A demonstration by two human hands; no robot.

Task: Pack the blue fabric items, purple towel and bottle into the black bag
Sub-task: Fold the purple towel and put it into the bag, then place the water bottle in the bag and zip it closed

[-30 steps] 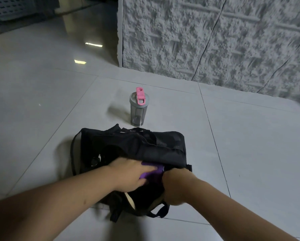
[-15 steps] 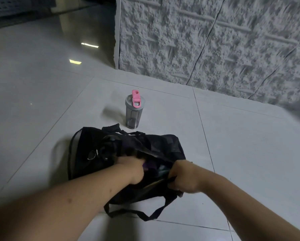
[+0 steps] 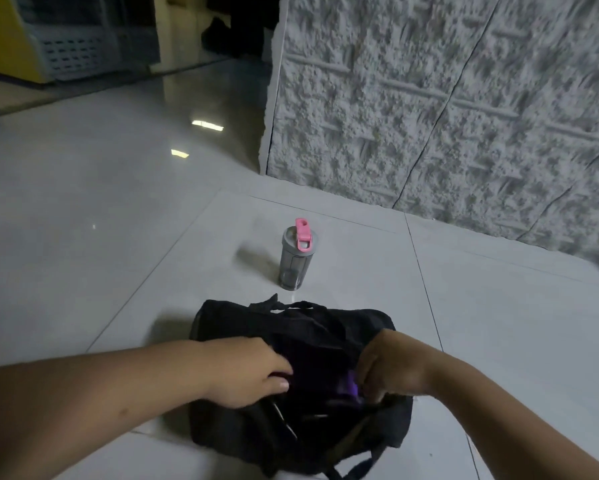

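The left hand point(image 3: 246, 372) was seen at the left side of the opening of the black bag point(image 3: 377, 427), which lay on the floor point(image 3: 118, 271). Its fingers point(image 3: 279, 384) were reached into the opening and looked nearly straight, pressed onto the dark contents; nothing was seen to be gripped by them, though the tips were partly hidden.

In the middle, a small part of the purple towel point(image 3: 351, 386) was visible inside the bag, just beside the right hand. The blue fabric items could not be seen; it was judged that they were perhaps already below the towel, but this could not be confirmed. The bottle point(image 3: 294, 258), with a pink cap, was stood upright on the floor behind the bag, apart from it and not yet packed.

At the right, the right hand point(image 3: 391, 367) was curled at the edge of the opening, and its fingers seemed to be closed on the bag's rim or on the towel; which one could not be told.

Several risks were judged from this. If the towel was left bunched near the top, little room would be kept for the bottle. The soft bag could collapse once the rim was released. The bottle could be knocked over on the smooth floor if it was reached for carelessly across the bag.
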